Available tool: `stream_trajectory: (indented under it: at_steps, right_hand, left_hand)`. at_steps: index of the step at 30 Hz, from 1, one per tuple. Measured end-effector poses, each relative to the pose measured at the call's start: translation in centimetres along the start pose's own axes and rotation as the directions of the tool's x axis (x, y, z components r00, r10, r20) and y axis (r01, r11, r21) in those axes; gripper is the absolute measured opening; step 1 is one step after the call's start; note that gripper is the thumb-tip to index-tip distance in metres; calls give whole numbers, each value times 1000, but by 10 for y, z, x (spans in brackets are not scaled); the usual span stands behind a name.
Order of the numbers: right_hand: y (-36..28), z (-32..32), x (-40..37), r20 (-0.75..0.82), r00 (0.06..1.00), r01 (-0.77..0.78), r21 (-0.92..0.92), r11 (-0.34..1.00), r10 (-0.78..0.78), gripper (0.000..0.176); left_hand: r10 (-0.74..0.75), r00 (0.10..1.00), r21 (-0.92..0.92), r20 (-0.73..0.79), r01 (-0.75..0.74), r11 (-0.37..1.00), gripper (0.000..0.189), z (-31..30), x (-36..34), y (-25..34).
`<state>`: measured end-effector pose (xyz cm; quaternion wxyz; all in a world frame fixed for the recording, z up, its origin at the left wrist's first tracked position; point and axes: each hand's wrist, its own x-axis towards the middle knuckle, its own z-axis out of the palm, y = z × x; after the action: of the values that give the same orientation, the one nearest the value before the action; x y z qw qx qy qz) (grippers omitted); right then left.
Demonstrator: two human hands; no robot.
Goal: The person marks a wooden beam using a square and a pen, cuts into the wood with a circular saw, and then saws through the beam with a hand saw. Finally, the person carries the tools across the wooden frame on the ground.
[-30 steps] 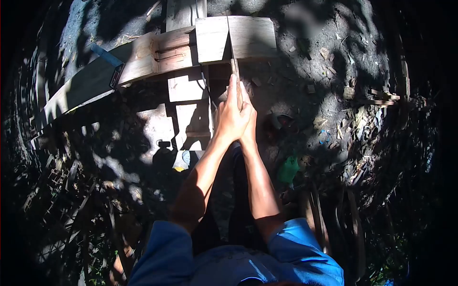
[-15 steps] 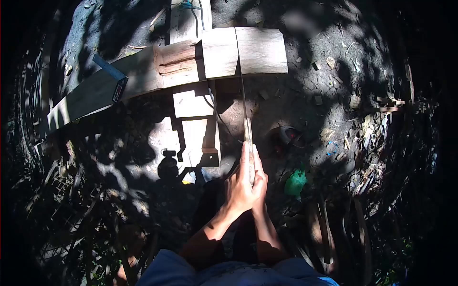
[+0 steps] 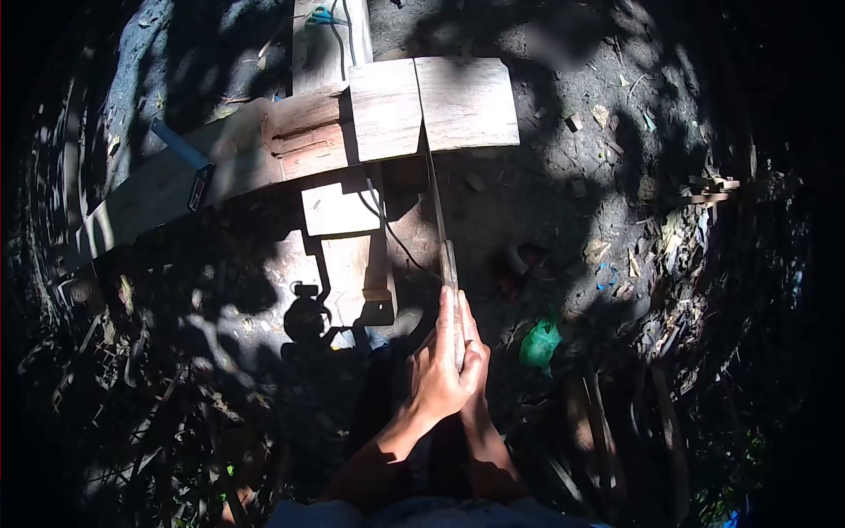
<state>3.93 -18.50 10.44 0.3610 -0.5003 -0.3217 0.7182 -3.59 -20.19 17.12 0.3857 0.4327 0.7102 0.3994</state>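
Both my hands hold a handsaw by its long straight handle [image 3: 450,264], palms pressed in from either side. My left hand [image 3: 429,378] is closed along the handle's left side. My right hand [image 3: 476,356] closes on it from the right. The thin saw blade [image 3: 436,198] runs away from me into a narrow kerf in a pale wooden board [image 3: 471,101]. That cut reaches across the board's visible face, splitting it into left and right parts. A longer plank with a carved recess [image 3: 308,132] extends to the left.
A carpenter's square [image 3: 201,187] rests on the plank at left. Another timber [image 3: 330,57] passes beneath, with blue-handled scissors or pliers [image 3: 323,16] and a cord on it. A green plastic bag [image 3: 540,345] and a dark round object [image 3: 526,257] lie on the ground, among wood scraps.
The saw and both hands have drawn back slightly toward me, with the blade still in the kerf. The boards appear shifted left and down as the view moved.
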Motion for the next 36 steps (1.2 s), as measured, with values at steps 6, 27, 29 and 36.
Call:
stream_trajectory:
  at_steps: [6, 27, 29, 36]
  right_hand:
    - [-22, 41, 128, 125, 967, 250, -627, 738, -221, 56]
    - [21, 3, 101, 105, 988, 151, -513, 845, -113, 58]
    - [16, 11, 105, 128, 942, 326, -559, 762, -309, 60]
    - [6, -23, -56, 30, 999, -13, -247, 969, 21, 56]
  left_hand:
    - [-178, 979, 49, -101, 183, 982, 69, 1, 149, -36]
    - [-161, 987, 9, 12, 161, 987, 80, 18, 95, -61]
    - [-140, 989, -1, -53, 140, 990, 78, 18, 129, -71]
    - [-101, 995, -6, 4, 101, 995, 81, 22, -49, -23]
